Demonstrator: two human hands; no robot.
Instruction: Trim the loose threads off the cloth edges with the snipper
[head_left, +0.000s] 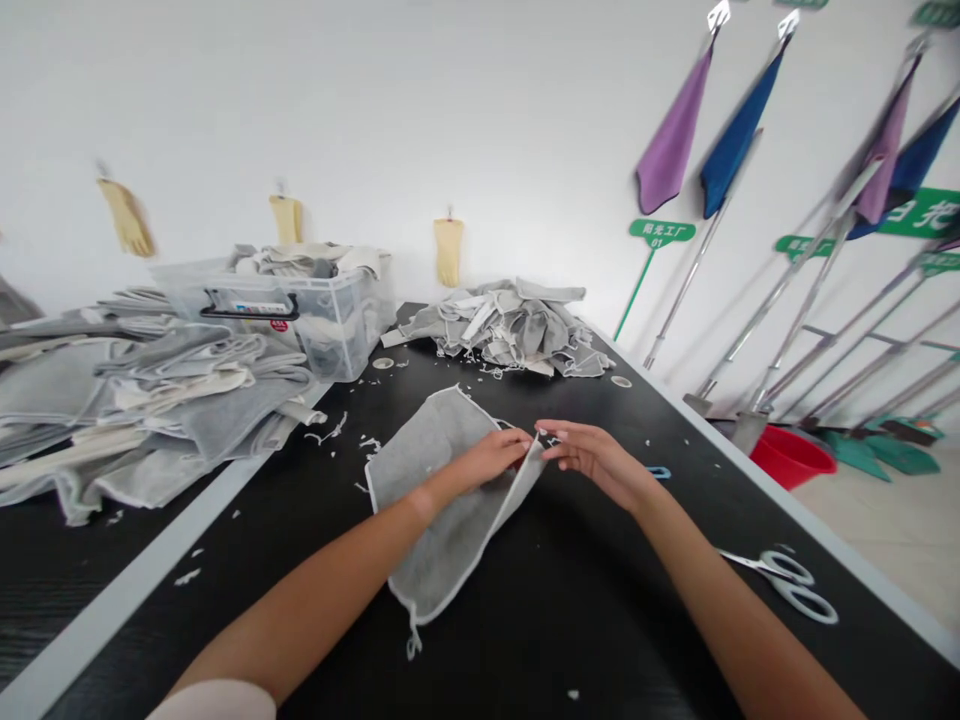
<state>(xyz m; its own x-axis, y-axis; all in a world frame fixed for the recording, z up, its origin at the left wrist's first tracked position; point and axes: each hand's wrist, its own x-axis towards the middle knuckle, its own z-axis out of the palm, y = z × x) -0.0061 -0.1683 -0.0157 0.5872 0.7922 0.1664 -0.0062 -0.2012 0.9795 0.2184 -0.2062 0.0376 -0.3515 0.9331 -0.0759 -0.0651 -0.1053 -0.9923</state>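
A grey cloth (435, 450) with a white stitched edge lies partly on the black table, its right side lifted and folded up. A loose thread loop hangs from its lower corner. My left hand (495, 455) reaches over the cloth, fingers closed on the raised edge; a bit of red shows beside them, too small to name. At the top of that edge, my right hand (589, 455) pinches the cloth's corner between thumb and forefinger, the other fingers loosely bent. Small white bits show at those fingertips.
White-handled scissors (787, 585) and a small blue tool (658, 472) lie to the right. Stacked grey cloths (150, 400) and a clear plastic bin (322, 320) stand left. Another cloth heap (517, 325) sits behind. Scraps dot the table (570, 620). A red basin (791, 455) is on the floor.
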